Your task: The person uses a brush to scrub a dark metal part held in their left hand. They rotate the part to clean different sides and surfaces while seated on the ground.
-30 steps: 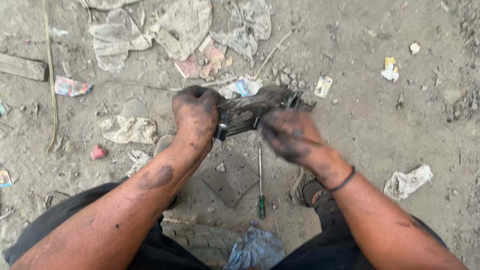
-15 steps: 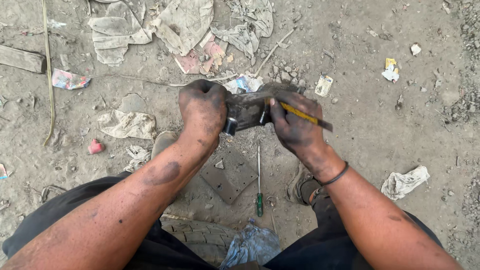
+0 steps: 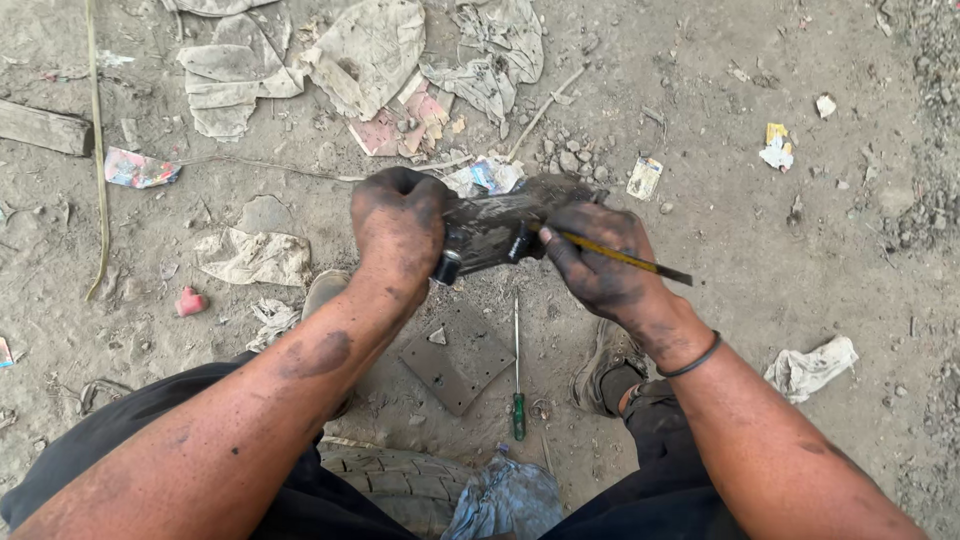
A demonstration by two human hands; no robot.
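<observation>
My left hand (image 3: 400, 225), black with grease, grips one end of a dark curved metal part (image 3: 500, 225) held above the dirt. My right hand (image 3: 595, 265) steadies the part's other end and holds a thin yellow-and-black tool (image 3: 625, 260) like a pencil, its tip against the part and its tail pointing right. A black band circles my right wrist. Below the hands, on the ground between my feet, lie a flat grey metal plate (image 3: 460, 360) and a green-handled screwdriver (image 3: 517, 375).
Dirt ground littered with torn grey rags (image 3: 365, 50), paper scraps (image 3: 140, 168), small stones and a white rag (image 3: 810, 365). A wooden block (image 3: 40, 128) lies at left. A tyre tread (image 3: 400, 485) and a blue-grey cloth (image 3: 505, 500) sit by my legs.
One second ago my right hand was on the part with no tool showing. It now holds the yellow tool against the part. Both hands shifted slightly.
</observation>
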